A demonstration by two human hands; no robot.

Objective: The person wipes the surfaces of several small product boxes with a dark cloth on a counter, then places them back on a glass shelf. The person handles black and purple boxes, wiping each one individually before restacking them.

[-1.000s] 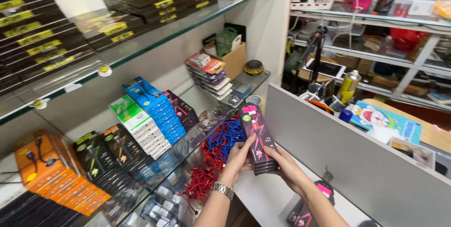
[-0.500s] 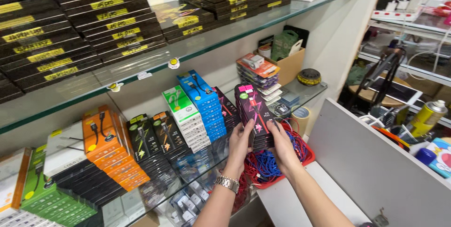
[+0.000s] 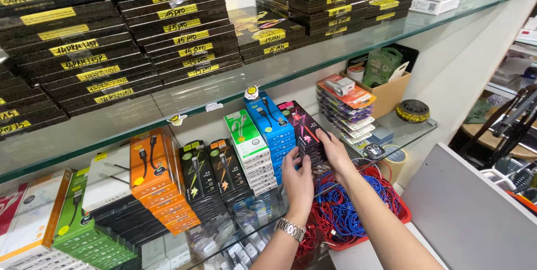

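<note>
Glass shelving fills the wall before us: the upper glass shelf [image 3: 335, 52] carries stacks of flat black boxes [image 3: 168, 29] with yellow labels, and the lower glass shelf [image 3: 411, 127] carries rows of upright cable packs. From left to right these rows run orange packs [image 3: 154, 183], black packs [image 3: 210, 175], white-and-green packs [image 3: 251, 147] and blue packs [image 3: 274, 127]. A red basket [image 3: 400, 214] of blue and red cables sits below the shelf, beside the grey worktop [image 3: 470, 214]. We hold the stack of black-and-pink cable packs [image 3: 305, 130] just right of the blue row, on the lower shelf. Our left hand [image 3: 298, 183], with a metal watch [image 3: 290, 228] on the wrist, presses its front edge; our right hand [image 3: 335, 152] grips its right side. Both hands are closed on the stack.
</note>
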